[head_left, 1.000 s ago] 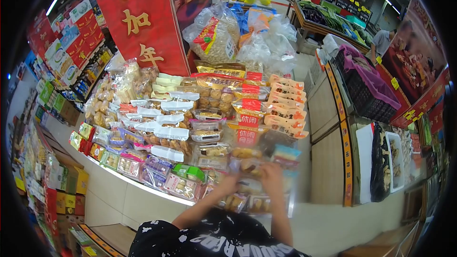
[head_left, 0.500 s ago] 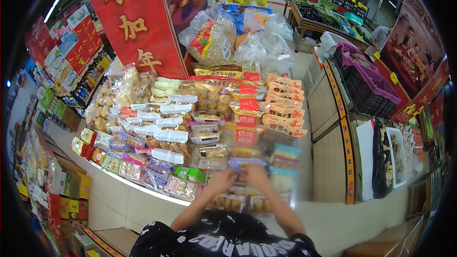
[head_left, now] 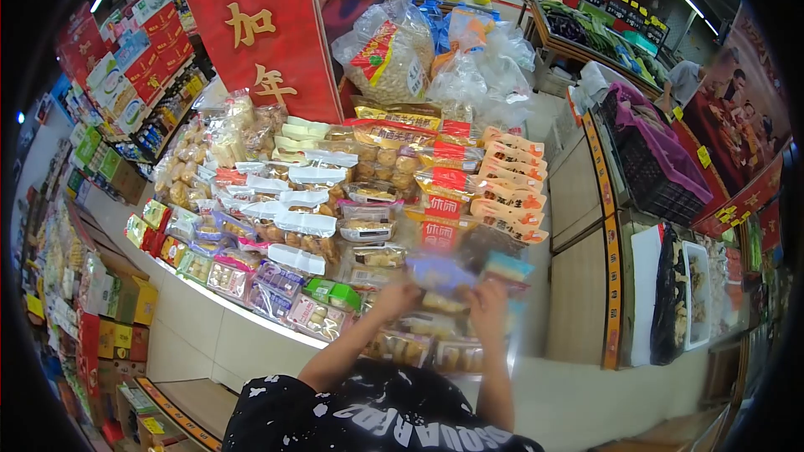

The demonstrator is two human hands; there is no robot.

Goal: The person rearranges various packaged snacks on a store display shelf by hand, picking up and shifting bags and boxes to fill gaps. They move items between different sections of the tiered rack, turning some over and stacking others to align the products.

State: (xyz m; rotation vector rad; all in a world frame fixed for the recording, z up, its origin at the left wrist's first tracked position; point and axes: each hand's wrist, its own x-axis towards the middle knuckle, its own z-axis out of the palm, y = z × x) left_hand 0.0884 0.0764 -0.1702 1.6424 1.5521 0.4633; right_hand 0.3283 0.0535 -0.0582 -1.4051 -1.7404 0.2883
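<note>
Low over the front right part of the display, a purple-topped packet of pastry (head_left: 438,271) is blurred by motion. My left hand (head_left: 399,300) is closed on its left end, and my right hand (head_left: 487,300) pinches its right end. Just beyond my right hand lie blue-topped packets (head_left: 508,266). Clear packs of pastries (head_left: 374,255) are stacked to the left of the purple packet. Nearest my body, under my forearms, are more clear pastry packs (head_left: 398,347). A green-topped pack (head_left: 331,293) lies left of my left hand.
Red-labelled bags (head_left: 440,205) and orange-topped bags (head_left: 512,188) fill the display behind. Large sacks (head_left: 389,59) stand at the back beside a red banner (head_left: 260,29). To the right is a black crate (head_left: 657,155); a person (head_left: 682,79) stands beyond it.
The view has shifted slightly. My hands have moved apart, the right one further right, and the purple packet now shows stretched between them, further forward.
</note>
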